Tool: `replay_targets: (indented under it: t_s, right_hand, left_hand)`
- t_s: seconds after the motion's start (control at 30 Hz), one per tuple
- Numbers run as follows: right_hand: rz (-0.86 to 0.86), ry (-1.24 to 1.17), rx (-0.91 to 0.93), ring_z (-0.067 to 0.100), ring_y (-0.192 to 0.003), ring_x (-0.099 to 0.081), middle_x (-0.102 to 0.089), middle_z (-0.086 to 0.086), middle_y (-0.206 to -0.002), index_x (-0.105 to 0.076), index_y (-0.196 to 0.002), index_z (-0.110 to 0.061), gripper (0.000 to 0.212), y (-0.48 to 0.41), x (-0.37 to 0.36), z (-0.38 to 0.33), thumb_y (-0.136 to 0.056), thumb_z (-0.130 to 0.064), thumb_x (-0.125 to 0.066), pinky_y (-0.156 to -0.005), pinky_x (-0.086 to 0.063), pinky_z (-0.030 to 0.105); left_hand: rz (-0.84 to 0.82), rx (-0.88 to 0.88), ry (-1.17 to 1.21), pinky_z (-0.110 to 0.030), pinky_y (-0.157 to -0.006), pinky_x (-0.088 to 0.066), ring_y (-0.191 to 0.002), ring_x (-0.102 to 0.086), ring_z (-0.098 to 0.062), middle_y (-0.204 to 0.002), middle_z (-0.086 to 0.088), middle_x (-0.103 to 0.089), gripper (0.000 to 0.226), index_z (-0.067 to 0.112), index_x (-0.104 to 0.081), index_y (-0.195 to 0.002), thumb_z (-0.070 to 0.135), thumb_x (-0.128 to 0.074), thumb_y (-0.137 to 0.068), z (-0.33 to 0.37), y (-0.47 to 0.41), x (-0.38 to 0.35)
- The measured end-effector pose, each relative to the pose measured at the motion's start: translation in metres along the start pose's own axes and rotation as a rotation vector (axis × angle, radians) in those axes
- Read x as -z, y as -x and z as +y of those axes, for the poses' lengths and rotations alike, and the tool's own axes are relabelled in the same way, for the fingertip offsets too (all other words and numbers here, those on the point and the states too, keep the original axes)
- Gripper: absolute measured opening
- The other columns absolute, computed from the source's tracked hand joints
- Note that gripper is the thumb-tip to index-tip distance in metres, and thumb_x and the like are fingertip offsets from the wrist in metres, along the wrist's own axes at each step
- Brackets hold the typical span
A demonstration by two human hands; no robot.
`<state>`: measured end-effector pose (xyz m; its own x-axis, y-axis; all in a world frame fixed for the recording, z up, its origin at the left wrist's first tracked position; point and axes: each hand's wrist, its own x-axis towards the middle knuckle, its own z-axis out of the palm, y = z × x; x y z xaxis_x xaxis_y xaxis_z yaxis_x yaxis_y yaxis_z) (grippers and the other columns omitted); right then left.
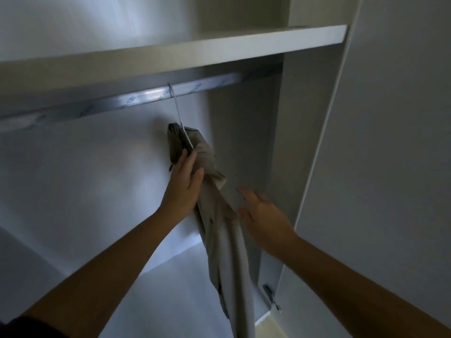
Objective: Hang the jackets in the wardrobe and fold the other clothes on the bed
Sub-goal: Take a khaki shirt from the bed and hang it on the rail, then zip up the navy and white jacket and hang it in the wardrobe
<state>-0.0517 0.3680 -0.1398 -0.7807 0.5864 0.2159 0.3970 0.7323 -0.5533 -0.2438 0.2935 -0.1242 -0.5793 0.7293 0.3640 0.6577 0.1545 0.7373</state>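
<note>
While the jacket [206, 158] hangs by 1 hook [176, 106] at the middle of the rail [146, 95], your left hand [185, 184] lies flat on it and your right hand [263, 215] is open beside it; a sideways nudge may unhook it.

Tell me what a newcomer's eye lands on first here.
A beige jacket hanging mid-frame from a hanger hook on the wardrobe's metal rail draws the eye first. The left hand rests against its upper part, and the right hand is spread open just to its right.
</note>
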Motion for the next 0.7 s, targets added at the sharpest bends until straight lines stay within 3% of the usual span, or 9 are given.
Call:
replay_targets:
  t_s: [0.13,0.2,0.3,0.4,0.47,0.53,0.7]
  right_hand:
    - [0.025,-0.097,-0.069,0.026,-0.106,-0.056,-0.048,0.006,-0.131,-0.034,-0.144,-0.024,0.046,0.091,0.026,0.01,-0.099,-0.027,-0.042,-0.083,-0.047,0.034]
    - [0.053,-0.145,-0.141,0.017,-0.104,-0.056,-0.05,0.002,-0.131,-0.036,-0.143,-0.025,0.045,0.146,0.043,0.017,-0.099,-0.026,-0.044,-0.084,-0.046,0.025]
    - [0.097,-0.255,-0.271,0.004,-0.097,-0.054,-0.052,-0.005,-0.128,-0.038,-0.141,-0.03,0.042,0.236,0.069,0.028,-0.099,-0.03,-0.044,-0.079,-0.041,0.01]
    - [0.135,-0.294,-0.394,-0.003,-0.095,-0.052,-0.052,-0.013,-0.124,-0.037,-0.139,-0.037,0.04,0.332,0.098,0.041,-0.099,-0.034,-0.041,-0.075,-0.038,0.004]
    - [0.188,-0.315,-0.467,-0.005,-0.095,-0.054,-0.053,-0.017,-0.12,-0.039,-0.136,-0.039,0.038,0.403,0.12,0.051,-0.099,-0.034,-0.042,-0.073,-0.04,0.005]
    - [0.257,-0.333,-0.53,-0.005,-0.094,-0.056,-0.056,-0.017,-0.117,-0.042,-0.134,-0.04,0.037,0.475,0.148,0.064,-0.098,-0.031,-0.045,-0.073,-0.042,0.008]
    - [0.478,-0.271,-0.786,0.002,-0.089,-0.06,-0.059,-0.014,-0.109,-0.05,-0.128,-0.031,0.033,0.654,0.222,0.087,-0.096,-0.025,-0.049,-0.076,-0.047,0.019]
  left_hand:
    - [-0.118,-0.106,0.152,-0.007,-0.102,-0.03,-0.135,-0.034,-0.007,-0.146,0.01,-0.036,0.04,0.037,-0.036,-0.135,0.019,-0.041,-0.1,0.048,0.098,-0.021]
    - [-0.119,-0.105,0.169,-0.01,-0.102,-0.031,-0.133,-0.037,-0.008,-0.141,0.009,-0.04,0.035,0.032,-0.04,-0.131,0.017,-0.042,-0.099,0.077,0.148,-0.037]
    - [-0.088,-0.086,0.24,-0.026,-0.105,-0.036,-0.13,-0.043,-0.01,-0.137,0.005,-0.047,0.033,0.022,-0.047,-0.129,0.018,-0.043,-0.097,0.127,0.22,-0.064]
    - [-0.175,-0.073,0.282,-0.019,-0.102,-0.039,-0.127,-0.046,-0.005,-0.135,0.008,-0.051,0.03,0.024,-0.05,-0.127,0.017,-0.045,-0.098,0.186,0.297,-0.098]
    - [-0.285,-0.134,0.277,-0.011,-0.099,-0.038,-0.126,-0.045,-0.002,-0.135,0.008,-0.051,0.03,0.023,-0.052,-0.127,0.027,-0.044,-0.098,0.229,0.352,-0.128]
    - [-0.395,-0.254,0.279,-0.013,-0.101,-0.037,-0.126,-0.045,-0.002,-0.135,0.006,-0.051,0.038,0.018,-0.054,-0.127,0.036,-0.039,-0.096,0.277,0.403,-0.161]
    - [-0.698,-0.469,0.351,-0.016,-0.104,-0.035,-0.127,-0.044,-0.005,-0.132,0.004,-0.052,0.034,0.016,-0.055,-0.123,0.034,-0.039,-0.098,0.398,0.512,-0.242]
